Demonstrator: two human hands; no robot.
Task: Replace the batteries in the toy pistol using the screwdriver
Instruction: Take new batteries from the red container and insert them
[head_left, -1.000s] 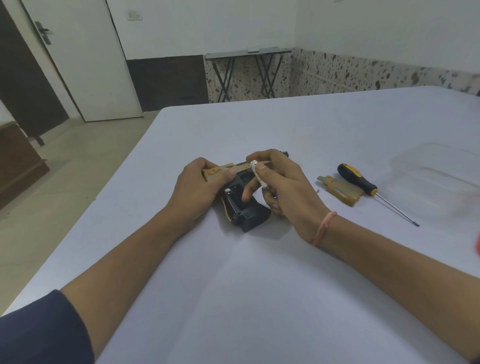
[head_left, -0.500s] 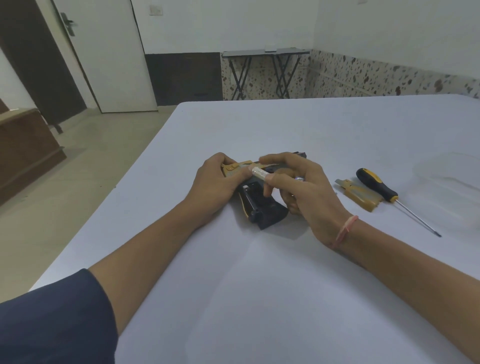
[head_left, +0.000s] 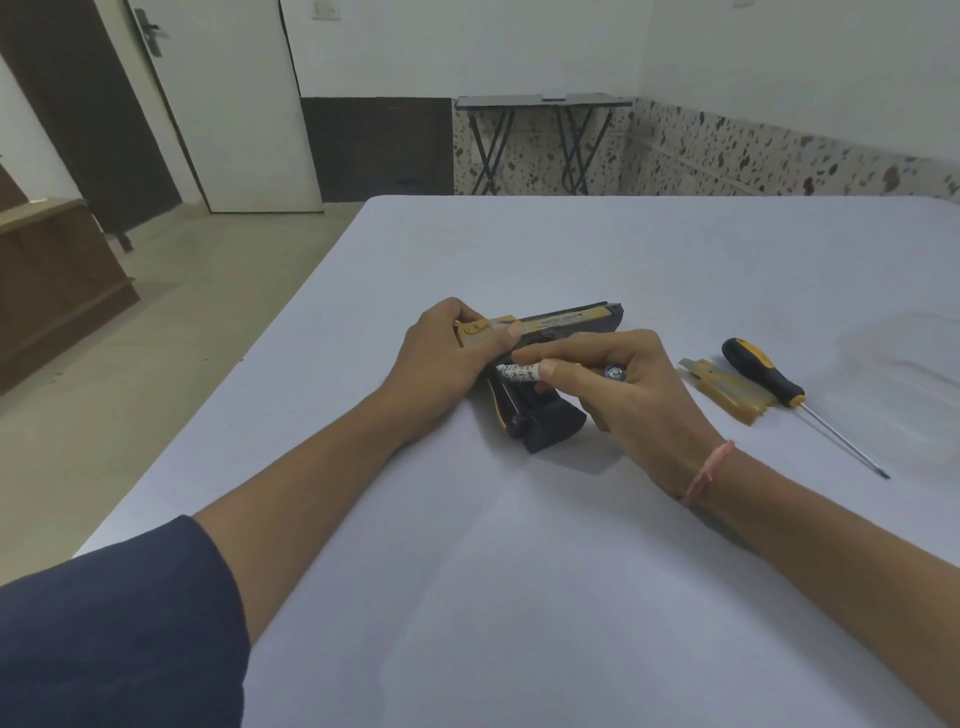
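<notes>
Lying on the tabletop (head_left: 519, 571), the toy pistol (head_left: 561, 325) is clasped at its rear by the left grip (head_left: 447, 358). The right grip (head_left: 639, 395) pinches a white battery (head_left: 514, 372) over its handle; the screwdriver (head_left: 763, 376) lies at the pistol's three o'clock.

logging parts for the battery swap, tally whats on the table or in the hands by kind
toy pistol: 1
batteries: 2 (white battery, blue-ended battery showing only its end, both in the right hand)
screwdriver: 1
tan cover piece: 1
clear container: 1
total: 6
</notes>
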